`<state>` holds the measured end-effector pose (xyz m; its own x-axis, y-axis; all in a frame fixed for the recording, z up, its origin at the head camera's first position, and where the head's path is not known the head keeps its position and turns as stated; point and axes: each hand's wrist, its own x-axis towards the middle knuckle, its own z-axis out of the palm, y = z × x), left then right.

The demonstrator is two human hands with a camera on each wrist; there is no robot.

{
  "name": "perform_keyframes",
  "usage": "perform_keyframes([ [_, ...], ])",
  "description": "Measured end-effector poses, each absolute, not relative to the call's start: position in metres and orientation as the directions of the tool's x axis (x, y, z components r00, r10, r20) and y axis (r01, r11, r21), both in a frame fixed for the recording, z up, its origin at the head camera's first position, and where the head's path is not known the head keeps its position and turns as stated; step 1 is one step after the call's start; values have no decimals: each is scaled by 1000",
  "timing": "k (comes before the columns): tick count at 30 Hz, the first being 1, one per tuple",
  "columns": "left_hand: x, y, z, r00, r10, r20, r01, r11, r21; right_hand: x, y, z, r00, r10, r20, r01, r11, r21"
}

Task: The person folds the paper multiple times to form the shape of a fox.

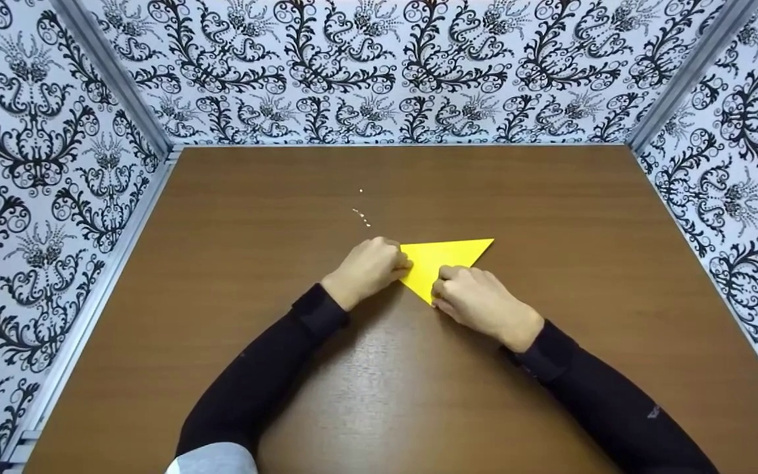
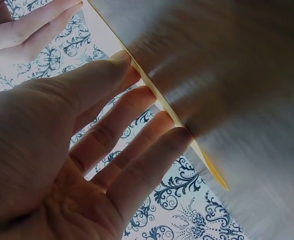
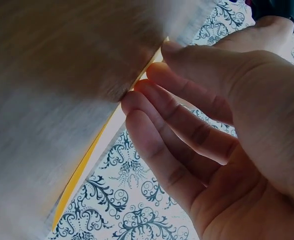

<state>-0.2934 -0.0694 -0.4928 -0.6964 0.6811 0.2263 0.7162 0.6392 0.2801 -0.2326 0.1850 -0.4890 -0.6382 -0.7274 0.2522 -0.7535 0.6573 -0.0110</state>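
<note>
Patterned walls (image 1: 366, 66), white with black swirling scrolls and flourishes, stood on three sides of a brown wood-grain table (image 1: 221, 230), and grey metal rails (image 1: 110, 72) ran up their corners. Near the middle of the table lay a piece of yellow paper (image 1: 422, 263), between a person's two hands and partly covered by them. Its left edge met the left hand (image 1: 369, 263), whose fingertips and thumb tip rested along it. Its near corner and part of its slanting right edge lay under and beside the right hand (image 1: 478, 299), while its far right corner pointed away, untouched. Both hands were loosely bent rather than clenched; the wrist views showed their palms uncovered and their fingertips lined up against the paper, touching it without wrapping round it

Smooth, matte and bright, the paper had a triangular outline with straight sides and sharp points. Seen nearly edge-on from each wrist, it became a thin yellow strip tapering to a point. Plain, close-fitting black sleeves (image 1: 603, 395) covered both forearms, and pale grey cloth (image 1: 214, 461) showed near the left elbow. Beyond the left hand, tiny white specks (image 1: 364, 220) dotted the tabletop, which had a soft sheen in front of the person
</note>
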Motion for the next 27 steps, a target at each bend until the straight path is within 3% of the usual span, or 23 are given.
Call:
perform_keyframes([
  [27, -294, -69, -495, -684, 687, 244, 728, 627, 276, -232, 183, -490, -659, -716, 230, -738, 674, -15],
])
